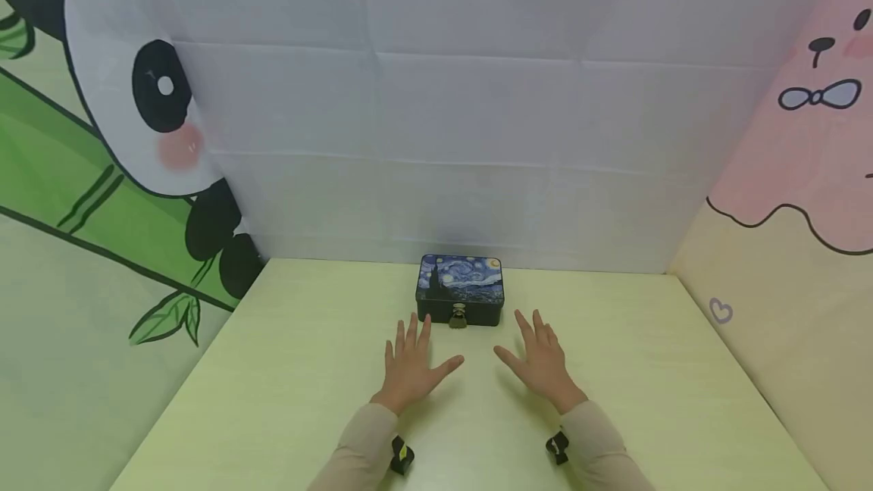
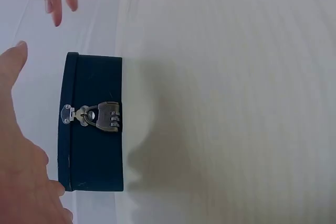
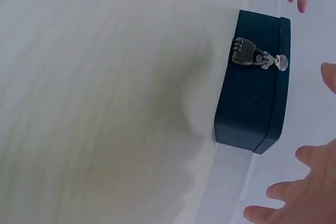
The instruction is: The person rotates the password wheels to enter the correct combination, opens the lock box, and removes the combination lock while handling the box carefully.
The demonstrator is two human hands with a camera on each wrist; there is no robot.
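Note:
A dark tin box (image 1: pixel 460 286) with a swirling night-sky picture on its lid stands closed near the back of the table. A small combination padlock (image 2: pixel 108 117) hangs through the metal clasp (image 2: pixel 68 114) on its front. My left hand (image 1: pixel 409 373), fingers spread, is over the table just in front of the box's left side. To the right, my right hand (image 1: pixel 539 362) is likewise spread, thumb pointing inward, with its fingertips near the box's front right corner. Neither hand holds anything. In the right wrist view the box (image 3: pixel 252 87) lies beyond the right fingers.
The pale yellow table (image 1: pixel 286 370) meets a white creased backdrop (image 1: pixel 470 112) right behind the box. A panda-and-bamboo print (image 1: pixel 150 233) covers the left side, a pink cartoon print (image 1: pixel 784 157) the right. Dark wrist cameras sit below both sleeves.

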